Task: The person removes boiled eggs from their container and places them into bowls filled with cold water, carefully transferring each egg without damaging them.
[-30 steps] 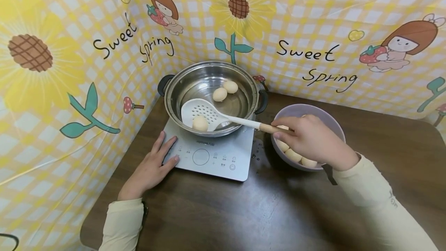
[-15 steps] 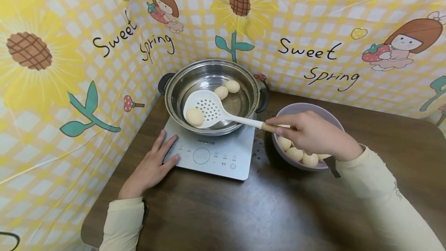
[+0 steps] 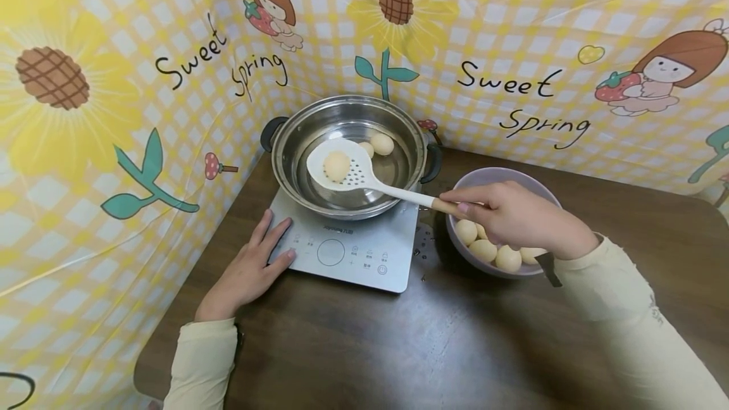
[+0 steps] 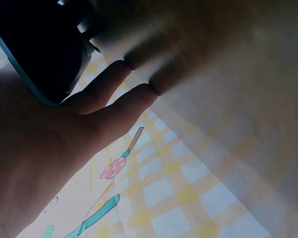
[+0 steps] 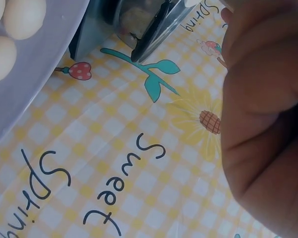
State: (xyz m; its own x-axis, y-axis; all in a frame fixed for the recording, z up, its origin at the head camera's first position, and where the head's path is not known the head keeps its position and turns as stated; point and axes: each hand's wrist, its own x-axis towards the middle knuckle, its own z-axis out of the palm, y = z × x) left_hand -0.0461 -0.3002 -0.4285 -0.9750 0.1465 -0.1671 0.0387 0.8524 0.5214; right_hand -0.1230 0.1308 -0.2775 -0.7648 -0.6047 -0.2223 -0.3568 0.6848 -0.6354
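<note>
My right hand (image 3: 512, 217) grips the wooden end of a white slotted skimmer (image 3: 364, 176), its arm reaching over the bowl. One egg (image 3: 337, 166) lies in the skimmer's head, which is held over the steel pot (image 3: 348, 212). Two more eggs sit in the pot's water, the farther egg (image 3: 382, 144) in plain sight and the other partly hidden behind the skimmer. My left hand (image 3: 247, 271) rests with spread fingers at the left edge of the white induction cooker (image 3: 342, 264) under the pot. The left wrist view shows that hand (image 4: 55, 134) in shadow, close to the cooker's dark side.
A purple bowl (image 3: 555, 204) with several eggs stands right of the cooker, beneath my right hand. Water drops (image 3: 423, 242) dot the brown table (image 3: 455, 347) between them. A patterned yellow cloth (image 3: 501, 37) hangs close behind and to the left. Black handles (image 3: 433, 163) jut from the pot.
The skimmer has risen out of the pot's near side with the egg in it, shifting slightly right and away from me. The egg has rolled within its head. My left hand stays put.
</note>
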